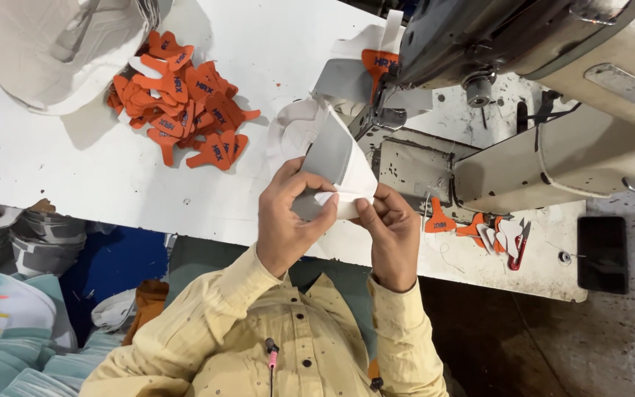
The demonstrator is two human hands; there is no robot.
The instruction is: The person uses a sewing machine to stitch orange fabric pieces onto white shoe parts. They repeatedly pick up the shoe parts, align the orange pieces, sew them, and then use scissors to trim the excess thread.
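My left hand (290,217) and my right hand (389,228) together grip a white and grey fabric shoe-upper piece (332,158) just in front of the sewing machine (523,66). The fingers of both hands pinch its lower white edge above the table's front edge. Another grey and white piece with an orange tab (376,62) lies under the machine's needle area (387,114). A pile of several orange tab pieces (181,103) lies on the white table (75,169) to the left of my hands.
A white bag or bundle (60,44) sits at the table's far left. Loose orange tabs and a small red-handled snipper (512,239) lie right of my hands, beside a black phone-like slab (601,254). Stacks of grey and teal shoe uppers (16,309) sit below the table at left.
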